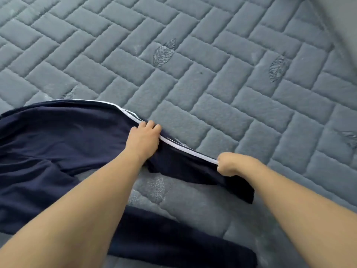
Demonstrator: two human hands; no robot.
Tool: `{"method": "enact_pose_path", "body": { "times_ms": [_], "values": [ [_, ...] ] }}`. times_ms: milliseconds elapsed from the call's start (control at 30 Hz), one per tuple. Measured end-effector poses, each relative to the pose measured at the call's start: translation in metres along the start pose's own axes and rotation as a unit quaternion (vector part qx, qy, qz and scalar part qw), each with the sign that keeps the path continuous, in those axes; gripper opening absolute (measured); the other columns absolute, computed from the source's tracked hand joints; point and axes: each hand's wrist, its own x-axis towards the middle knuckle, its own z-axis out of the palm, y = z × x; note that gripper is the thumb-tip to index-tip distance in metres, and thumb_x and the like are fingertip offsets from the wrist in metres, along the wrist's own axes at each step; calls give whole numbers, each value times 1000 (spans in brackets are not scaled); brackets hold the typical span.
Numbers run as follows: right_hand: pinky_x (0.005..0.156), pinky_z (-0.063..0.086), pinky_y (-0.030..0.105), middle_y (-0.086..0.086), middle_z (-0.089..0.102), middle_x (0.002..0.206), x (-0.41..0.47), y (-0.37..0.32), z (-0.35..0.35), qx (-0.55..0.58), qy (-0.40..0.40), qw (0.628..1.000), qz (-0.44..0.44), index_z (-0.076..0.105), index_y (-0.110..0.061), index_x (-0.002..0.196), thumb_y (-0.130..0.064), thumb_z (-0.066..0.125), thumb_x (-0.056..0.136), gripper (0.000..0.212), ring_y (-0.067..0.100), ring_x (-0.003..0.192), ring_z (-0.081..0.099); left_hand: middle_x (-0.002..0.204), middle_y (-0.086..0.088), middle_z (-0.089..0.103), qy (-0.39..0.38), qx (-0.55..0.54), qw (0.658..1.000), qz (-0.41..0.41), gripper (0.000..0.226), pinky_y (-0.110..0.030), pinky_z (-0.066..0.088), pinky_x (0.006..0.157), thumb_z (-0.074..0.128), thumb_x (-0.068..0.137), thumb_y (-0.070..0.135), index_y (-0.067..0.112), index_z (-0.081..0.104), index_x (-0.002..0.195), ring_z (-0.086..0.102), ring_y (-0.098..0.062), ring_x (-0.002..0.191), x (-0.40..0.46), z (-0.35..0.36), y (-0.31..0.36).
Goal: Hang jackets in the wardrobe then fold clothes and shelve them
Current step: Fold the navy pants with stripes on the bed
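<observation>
- the navy garment (58, 136) fills the left and lower part of the view, its bulk spread over the grey quilted bed cover (212, 74); a separate dark band of it lies near the bottom edge, partly under the left forearm.
- a white piped edge (185, 148) runs along the far side of the cloth, from the upper left down to the right, and this line gives the long axis of the part being worked.
- the left hand (144, 139) sits on that edge about midway along, fingers curled over the piping and gripping it, knuckles up.
- from the left hand a narrower strip of navy cloth stretches on rightwards, lifted a little off the cover, and looks pulled fairly taut between the two hands.
- the right hand (229, 164) closes in a fist round the right end of the strip, where the piping stops; a short dark tail hangs below it.
- both hands hold the same edge, so neither has to reach; most of the fabric lies to the left of and nearer than the fingers.
- judged from this, the step is straightening the edge ahead of a fold, and the likely fold carries the right-hand end leftwards across the bulk.
- no wardrobe or shelf is in view.
</observation>
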Motion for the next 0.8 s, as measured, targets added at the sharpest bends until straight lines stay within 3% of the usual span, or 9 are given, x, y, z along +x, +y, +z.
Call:
{"method": "enact_pose_path", "body": {
  "times_ms": [100, 233, 267, 333, 433, 533, 633, 733, 800],
  "values": [
    [90, 47, 33, 19, 59, 129, 9, 62, -46, 16, 72, 995, 70, 60, -2, 121, -10, 44, 93, 33, 34, 114, 58, 114, -9, 55, 48, -33, 997, -43, 18, -39, 32, 68, 40, 98, 21, 11, 52, 107, 50, -34, 105, 43, -27, 24],
    [57, 38, 27, 13, 60, 85, 31, 117, -88, 210, 243, 939, 125, 51, -9, 76, -1, 47, 80, 10, 35, 87, 57, 131, -9, 41, 51, -157, 981, -102, 24, -45, 37, 75, 39, 98, 15, 16, 45, 121, 38, -33, 116, 98, -49, 65],
    [54, 35, 26, 13, 58, 82, 38, 122, -91, 257, 261, 921, 130, 51, -9, 76, -2, 47, 79, 9, 35, 85, 56, 139, -6, 33, 22, -183, 975, -122, 32, -51, 39, 83, 38, 96, 16, 21, 40, 128, 32, -32, 123, 104, -47, 74],
    [67, 45, 30, 18, 64, 101, 53, 123, -85, 352, 262, 887, 143, 62, -5, 98, -10, 52, 83, 18, 37, 96, 60, 151, 0, 17, -43, -202, 965, -163, 49, -68, 26, 99, 38, 90, 16, 30, 30, 137, 18, -29, 136, 105, -35, 88],
    [91, 44, 36, 22, 59, 128, 77, 114, -57, 440, 220, 857, 154, 58, 3, 123, -25, 51, 96, 40, 39, 116, 56, 159, 13, 0, -122, -218, 946, -206, 69, -76, 10, 103, 35, 85, 16, 40, 15, 146, -5, -28, 148, 91, -6, 87],
    [83, 32, 35, 19, 56, 129, 85, 111, -51, 428, 292, 834, 189, 51, -3, 121, -22, 38, 103, 29, 38, 116, 51, 161, 16, -10, -121, -233, 945, -198, 68, -78, 12, 102, 32, 93, 25, 46, 2, 150, -14, -30, 149, 90, 7, 72],
    [90, 37, 44, 21, 53, 127, 94, 111, -72, 395, 400, 809, 172, 50, -5, 119, -11, 38, 98, 25, 41, 114, 51, 161, 16, -16, -90, -247, 932, -248, 62, -80, 9, 101, 28, 97, 46, 48, -4, 150, -14, -29, 149, 87, 8, 69],
    [108, 29, 54, 18, 39, 142, 95, 83, -72, 245, 506, 815, 141, 42, -9, 140, -16, 51, 92, 49, 41, 126, 42, 156, 17, -33, -157, -257, 901, -311, 71, -83, -5, 96, 14, 86, 75, 55, -20, 145, -31, -26, 145, 75, 24, 70],
    [116, 10, 58, 19, 25, 155, 95, 51, -49, 165, 479, 862, 21, 30, -11, 151, -33, 49, 95, 64, 38, 141, 27, 152, 17, -41, -197, -264, 891, -313, 77, -83, -11, 92, 6, 77, 85, 56, -27, 141, -40, -24, 140, 75, 37, 66]
  ]
}}
